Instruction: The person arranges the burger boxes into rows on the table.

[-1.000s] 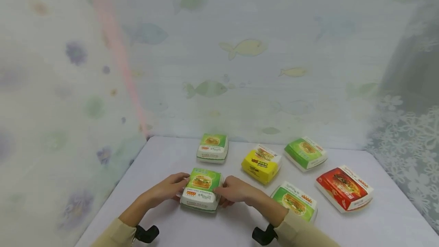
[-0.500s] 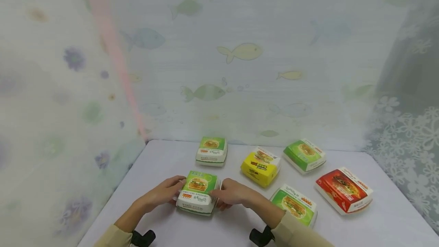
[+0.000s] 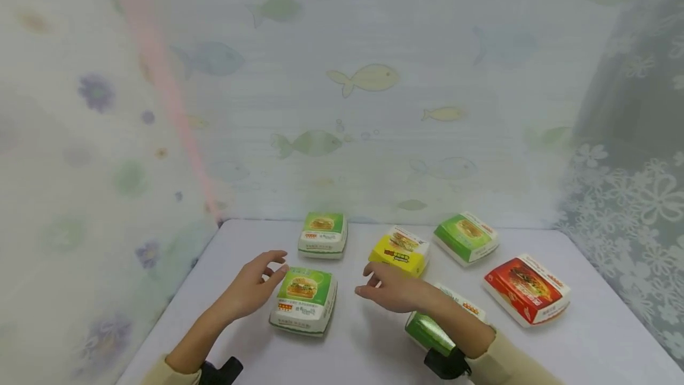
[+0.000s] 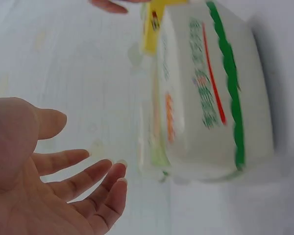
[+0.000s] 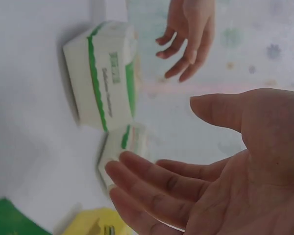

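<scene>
A green-and-white burger box point(image 3: 303, 302) sits on a white tabletop point(image 3: 369, 355) between a person's hands. Left hand point(image 3: 248, 287) just beside it, right hand point(image 3: 398, 287) farther off, both are loose-fingered, gripping nothing. Fish-print cloth point(image 3: 374, 153) hangs behind. Beyond stand a rear green box point(image 3: 322, 235), yellow box point(image 3: 399, 251), far-right green box point(image 3: 466, 238) and red box point(image 3: 526, 290); the right forearm point(image 3: 465, 328) partly hides a nearer green box point(image 3: 427, 330).

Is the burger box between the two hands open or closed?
Closed. In the head view, the green-and-white burger box has its top panel down; the left wrist view shows no gap in its side.
</scene>
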Tool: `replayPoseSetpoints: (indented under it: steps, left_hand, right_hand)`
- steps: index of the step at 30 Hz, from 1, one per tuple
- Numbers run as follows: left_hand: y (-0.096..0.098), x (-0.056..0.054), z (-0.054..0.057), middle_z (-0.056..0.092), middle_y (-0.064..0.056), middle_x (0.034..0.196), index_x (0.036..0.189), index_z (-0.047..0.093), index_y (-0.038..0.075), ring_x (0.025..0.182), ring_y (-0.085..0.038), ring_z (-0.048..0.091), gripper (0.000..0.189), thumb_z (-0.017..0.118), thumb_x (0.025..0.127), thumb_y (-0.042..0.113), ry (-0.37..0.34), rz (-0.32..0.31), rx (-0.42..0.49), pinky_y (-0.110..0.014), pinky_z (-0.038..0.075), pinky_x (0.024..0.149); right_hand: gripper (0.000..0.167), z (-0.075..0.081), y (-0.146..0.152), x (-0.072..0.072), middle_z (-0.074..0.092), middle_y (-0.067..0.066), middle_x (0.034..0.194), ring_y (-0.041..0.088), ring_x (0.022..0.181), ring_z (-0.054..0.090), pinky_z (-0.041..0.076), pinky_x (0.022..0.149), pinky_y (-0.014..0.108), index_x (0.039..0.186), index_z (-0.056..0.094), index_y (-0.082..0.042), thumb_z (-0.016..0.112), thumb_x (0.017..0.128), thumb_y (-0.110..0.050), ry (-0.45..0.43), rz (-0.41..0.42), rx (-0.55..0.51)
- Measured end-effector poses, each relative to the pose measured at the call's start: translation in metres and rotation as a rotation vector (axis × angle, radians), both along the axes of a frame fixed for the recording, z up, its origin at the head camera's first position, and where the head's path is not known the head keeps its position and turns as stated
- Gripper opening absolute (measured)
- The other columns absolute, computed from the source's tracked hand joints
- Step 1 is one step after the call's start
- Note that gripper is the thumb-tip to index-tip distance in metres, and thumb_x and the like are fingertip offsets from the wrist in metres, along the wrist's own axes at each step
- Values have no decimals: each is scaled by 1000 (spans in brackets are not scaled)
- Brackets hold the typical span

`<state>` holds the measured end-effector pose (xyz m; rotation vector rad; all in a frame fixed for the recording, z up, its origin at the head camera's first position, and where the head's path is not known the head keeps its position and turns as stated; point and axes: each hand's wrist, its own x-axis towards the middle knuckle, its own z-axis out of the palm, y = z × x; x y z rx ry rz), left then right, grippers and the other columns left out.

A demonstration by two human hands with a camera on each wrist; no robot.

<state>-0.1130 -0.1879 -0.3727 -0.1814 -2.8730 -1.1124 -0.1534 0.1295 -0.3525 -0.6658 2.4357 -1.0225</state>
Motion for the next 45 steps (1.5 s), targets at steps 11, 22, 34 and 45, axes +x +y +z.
replayPoseSetpoints:
  steps: [11, 22, 34, 45]
  left_hand:
    - [43, -7, 11, 57, -8, 141, 146, 52, 10, 112, -22, 60, 45, 59, 105, 28, -32, -136, 19, -39, 54, 84]
    - [104, -35, 17, 44, -14, 155, 154, 41, 7, 126, -35, 58, 59, 57, 106, 37, -164, -215, 42, -50, 52, 99]
    - [183, -72, -5, 20, -22, 165, 162, 23, 10, 148, -41, 31, 77, 59, 103, 43, -328, 21, 294, -63, 33, 115]
    - [217, -92, -51, 26, -29, 157, 161, 21, 4, 140, -49, 35, 81, 65, 99, 32, -330, 278, 374, -63, 37, 110]
  right_hand:
    - [45, 18, 40, -9, 69, 8, 118, 26, 110, 64, 55, 88, 46, 135, 58, -5, 67, 99, -31, 105, -54, 38]
    - [57, 24, 78, -42, 63, 22, 128, 39, 117, 61, 54, 91, 52, 142, 49, 4, 61, 102, -35, 135, -140, 148]
    - [69, 10, 92, -95, 38, 37, 152, 53, 139, 39, 40, 109, 62, 152, 31, 12, 55, 105, -33, 59, -110, 252]
    - [62, -15, 88, -119, 28, 40, 155, 53, 138, 40, 50, 101, 57, 150, 29, 18, 42, 110, -28, -69, -70, 222]
